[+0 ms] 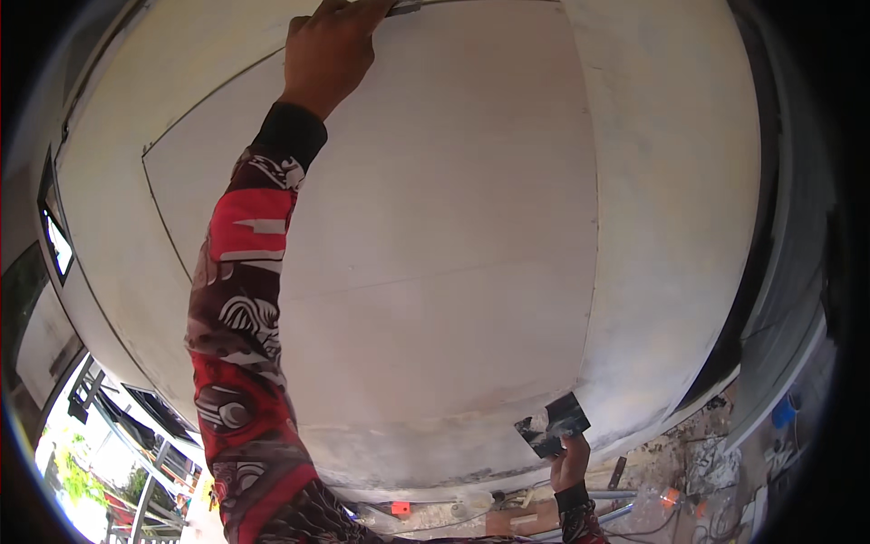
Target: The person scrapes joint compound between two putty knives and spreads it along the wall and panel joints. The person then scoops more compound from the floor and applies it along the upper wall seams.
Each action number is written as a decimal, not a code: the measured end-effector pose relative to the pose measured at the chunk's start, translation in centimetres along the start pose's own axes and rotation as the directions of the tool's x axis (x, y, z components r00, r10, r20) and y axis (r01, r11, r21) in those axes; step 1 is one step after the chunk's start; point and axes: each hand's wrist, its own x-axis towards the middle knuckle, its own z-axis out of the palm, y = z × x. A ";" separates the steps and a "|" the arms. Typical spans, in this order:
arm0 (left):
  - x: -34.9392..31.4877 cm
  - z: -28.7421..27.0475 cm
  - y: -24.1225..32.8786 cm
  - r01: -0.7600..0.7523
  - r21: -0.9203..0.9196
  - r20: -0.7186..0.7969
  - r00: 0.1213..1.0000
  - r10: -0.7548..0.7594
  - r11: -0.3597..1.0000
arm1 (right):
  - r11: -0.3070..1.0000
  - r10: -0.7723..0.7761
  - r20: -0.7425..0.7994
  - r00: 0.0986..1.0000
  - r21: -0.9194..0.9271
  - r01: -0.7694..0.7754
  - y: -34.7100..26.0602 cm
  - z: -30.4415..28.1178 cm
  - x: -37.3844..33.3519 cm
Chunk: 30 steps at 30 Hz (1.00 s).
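Note:
My left hand (331, 50) is raised at the upper edge of the view, its fingers closed around a putty knife (406, 8), mostly cut off by the frame. The knife's grey blade lies by the top seam of a large pale panel (444, 181). Low on the right, my right hand (570, 461) grips a dark, flat, square plate (567, 416) by its lower edge. A whitish smear of paste (536, 423) sits on that plate. The plate appears in front of the panel's lower right corner.
Cream-coloured surface (675, 208) surrounds the panel, with thin dark seams and small fixings along the joints. Beneath lie cables, an orange item (671, 497), a red block (400, 508) and debris. A blue container (785, 411) stands far right; a bright opening is at lower left.

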 end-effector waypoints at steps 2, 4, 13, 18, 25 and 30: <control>0.0 1.0 -2.3 0.011 0.030 -0.022 1.000 -0.010 0.999 | 1.000 -0.011 -0.020 1.000 0.009 0.011 -0.3 0.8 -0.8; -0.9 2.3 -5.0 0.028 0.060 -0.042 0.999 -0.026 0.998 | 1.000 -0.021 -0.040 0.999 0.012 0.022 -0.7 1.5 -1.3; -5.4 4.2 -7.3 -0.029 0.296 -0.035 0.999 0.041 0.955 | 0.999 -0.037 -0.007 0.999 -0.010 0.037 -2.5 3.1 -2.0; -5.5 0.9 -8.7 0.029 0.126 0.116 0.992 -0.044 0.992 | 0.997 -0.078 0.012 0.997 -0.007 0.078 -3.0 3.3 -2.4; -1.1 2.0 -12.1 0.291 0.188 0.052 0.951 -0.305 0.938 | 1.000 0.000 -0.031 1.000 -0.009 0.000 -3.4 3.2 -2.4; -0.7 4.4 -9.9 0.170 0.162 0.108 0.976 -0.188 0.972 | 1.000 0.006 -0.067 0.998 -0.010 -0.007 -4.0 3.6 -2.6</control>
